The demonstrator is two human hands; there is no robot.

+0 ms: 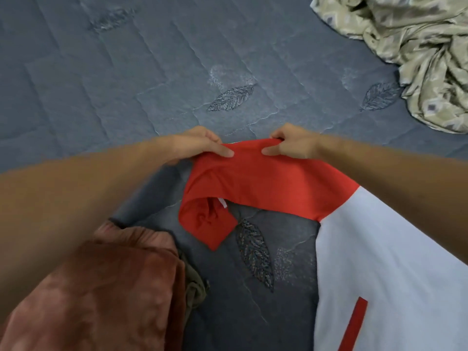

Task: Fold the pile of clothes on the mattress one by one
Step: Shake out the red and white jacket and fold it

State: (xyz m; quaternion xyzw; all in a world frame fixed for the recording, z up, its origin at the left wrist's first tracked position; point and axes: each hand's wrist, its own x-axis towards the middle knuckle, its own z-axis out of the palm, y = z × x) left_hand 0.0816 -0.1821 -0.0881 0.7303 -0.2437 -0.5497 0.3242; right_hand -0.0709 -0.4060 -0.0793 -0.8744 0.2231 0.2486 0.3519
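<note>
Head view: both hands pinch red sleeve.

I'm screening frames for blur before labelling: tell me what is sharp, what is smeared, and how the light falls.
Head view: soft, even light, no glare or hard shadows; both forearms smear toward the frame edges, while the left hand and right hand, gripping the red-and-white shirt, stay fairly crisp; the leaf stitching on the grey quilted mattress reads sharp; wide-angle stretch at the borders.

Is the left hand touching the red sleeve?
Touching. The head view shows the left hand pinching the red sleeve's upper edge, thumb pressed on the cloth, no gap.
</note>
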